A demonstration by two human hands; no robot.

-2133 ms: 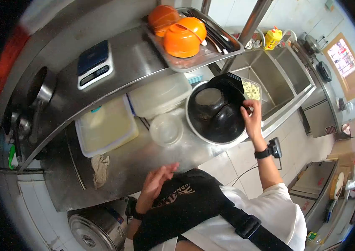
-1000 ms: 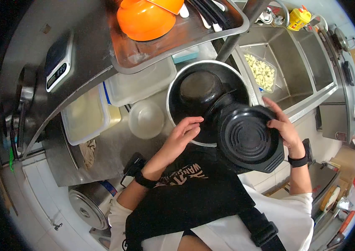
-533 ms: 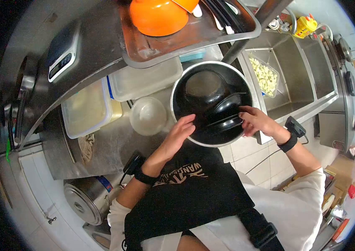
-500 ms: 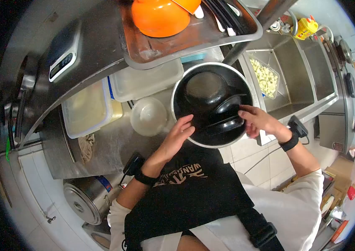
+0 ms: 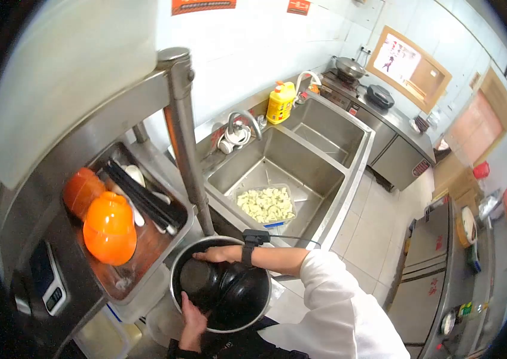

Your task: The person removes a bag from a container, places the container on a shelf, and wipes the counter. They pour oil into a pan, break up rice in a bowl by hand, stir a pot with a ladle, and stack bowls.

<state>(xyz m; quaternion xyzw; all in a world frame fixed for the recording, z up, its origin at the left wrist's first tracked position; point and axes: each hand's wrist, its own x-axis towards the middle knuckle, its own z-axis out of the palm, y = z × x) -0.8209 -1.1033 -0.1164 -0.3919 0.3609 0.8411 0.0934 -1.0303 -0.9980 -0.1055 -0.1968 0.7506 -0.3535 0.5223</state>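
Note:
A large round pot [image 5: 268, 299] with a pale metal rim and dark inside holds several black bowls. One black bowl [image 5: 199, 276] lies upturned on the left, and other glossy black bowls [image 5: 244, 296] lean on edge beside it. My right hand [image 5: 212, 255] reaches in from the right, its fingers closed over the far edge of the upturned bowl. At the pot's near left side is my left hand [image 5: 192, 317], fingers apart, one against the bowl's near side and others by the pot rim.
Left of the pot, a metal tray [image 5: 123, 287] bears orange bowls [image 5: 110, 230] and black chopsticks [image 5: 145, 194]. Behind a steel post [image 5: 184, 131] is a double sink [image 5: 301, 155] with a container of pale chopped pieces [image 5: 265, 204]. A yellow jug [image 5: 280, 103] stands behind it.
My head view has swung right, bringing the sinks and stove into sight. My right hand has moved from the leaning bowls to the upturned bowl; my left hand stays at the pot's near side.

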